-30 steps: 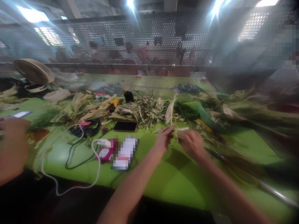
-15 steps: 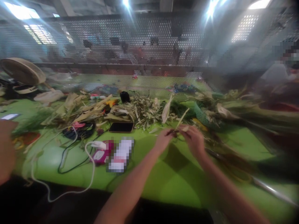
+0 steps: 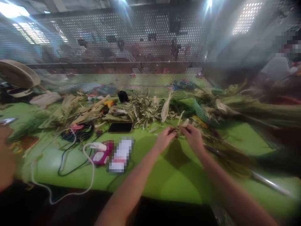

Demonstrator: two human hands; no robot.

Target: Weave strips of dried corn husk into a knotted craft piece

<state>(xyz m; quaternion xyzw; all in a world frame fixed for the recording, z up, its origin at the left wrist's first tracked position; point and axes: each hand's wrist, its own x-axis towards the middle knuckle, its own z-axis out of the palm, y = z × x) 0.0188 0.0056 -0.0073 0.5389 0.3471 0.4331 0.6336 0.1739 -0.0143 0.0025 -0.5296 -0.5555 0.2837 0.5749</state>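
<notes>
My left hand (image 3: 164, 139) and my right hand (image 3: 193, 137) meet over the green table (image 3: 178, 182), fingers pinched together on a small bundle of dried leaf strips (image 3: 180, 128). Pale strip ends stick up between the fingertips. Just beyond my hands lies a heap of dried leaves and husks (image 3: 141, 111). Both forearms reach in from the bottom edge.
A dark phone (image 3: 120, 127) lies left of my hands, with a pink charger (image 3: 101, 155), cables (image 3: 70, 147) and a blurred-out card nearby. A woven fan (image 3: 16, 73) stands far left. Another person's arm (image 3: 6, 157) shows at the left edge. A perforated screen (image 3: 131, 50) backs the table.
My hands have shifted slightly forward and lower toward the leaf heap, still pinching the strips. The upright pale leaf between them has dropped. The view has drifted right.
</notes>
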